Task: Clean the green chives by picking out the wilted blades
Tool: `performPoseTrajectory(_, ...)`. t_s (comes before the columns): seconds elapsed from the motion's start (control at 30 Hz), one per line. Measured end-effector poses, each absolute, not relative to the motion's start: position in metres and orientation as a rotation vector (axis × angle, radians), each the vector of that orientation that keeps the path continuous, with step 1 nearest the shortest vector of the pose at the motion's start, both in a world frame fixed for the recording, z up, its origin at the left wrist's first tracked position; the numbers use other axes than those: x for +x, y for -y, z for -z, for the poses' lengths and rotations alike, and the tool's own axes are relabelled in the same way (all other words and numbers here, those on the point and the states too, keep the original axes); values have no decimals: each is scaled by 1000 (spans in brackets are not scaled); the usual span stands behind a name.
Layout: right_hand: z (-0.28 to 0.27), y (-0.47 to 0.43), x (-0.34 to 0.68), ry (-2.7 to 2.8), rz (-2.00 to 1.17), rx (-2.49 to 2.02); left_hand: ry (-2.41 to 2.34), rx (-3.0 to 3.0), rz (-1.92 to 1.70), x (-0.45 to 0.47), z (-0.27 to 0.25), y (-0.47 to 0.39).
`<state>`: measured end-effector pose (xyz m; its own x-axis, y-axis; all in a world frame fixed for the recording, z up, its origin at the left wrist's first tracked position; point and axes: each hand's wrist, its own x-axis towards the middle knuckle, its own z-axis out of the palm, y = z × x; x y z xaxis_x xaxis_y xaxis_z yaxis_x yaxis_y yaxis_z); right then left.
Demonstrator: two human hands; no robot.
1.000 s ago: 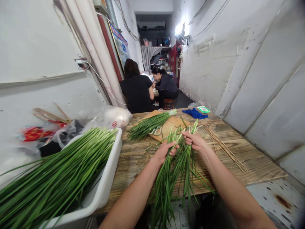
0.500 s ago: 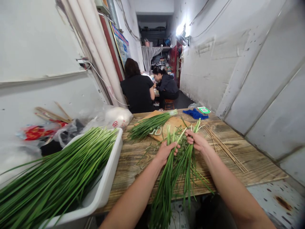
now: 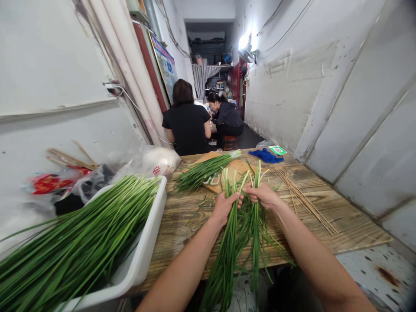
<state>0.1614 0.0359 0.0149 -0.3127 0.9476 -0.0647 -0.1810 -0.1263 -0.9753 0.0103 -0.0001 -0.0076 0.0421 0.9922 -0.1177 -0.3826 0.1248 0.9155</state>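
My left hand (image 3: 225, 205) is closed around a bunch of garlic chives (image 3: 224, 255), pale stem ends up and green leaves hanging past the table's front edge. Close beside it, my right hand (image 3: 262, 194) grips a second, thinner bunch of chives (image 3: 255, 242), its fingertips near the left bunch's stems. Loose chive scraps lie on the wooden table (image 3: 182, 216) behind and below the hands. A tied bundle of chives (image 3: 208, 171) rests on a wooden cutting board (image 3: 238, 167), with scissor handles (image 3: 212, 179) showing beneath it.
A white tub (image 3: 143, 255) heaped with chives (image 3: 87, 238) stands at left, plastic bags (image 3: 159, 160) behind it. Bamboo skewers (image 3: 305, 199), a blue cloth (image 3: 265, 155) and a green QR card (image 3: 277, 150) lie at right. Two people (image 3: 186, 123) sit beyond the table.
My right hand has moved left and slightly down, closer to my left hand, with its chives more upright. The left hand keeps its bunch in nearly the same place.
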Motion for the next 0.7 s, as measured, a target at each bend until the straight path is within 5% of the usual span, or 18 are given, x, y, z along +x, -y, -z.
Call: performPoseTrajectory(0.7, -12, -57, 180, 928, -1567, -942, -898, 906, -1297, 4, 1, -1)
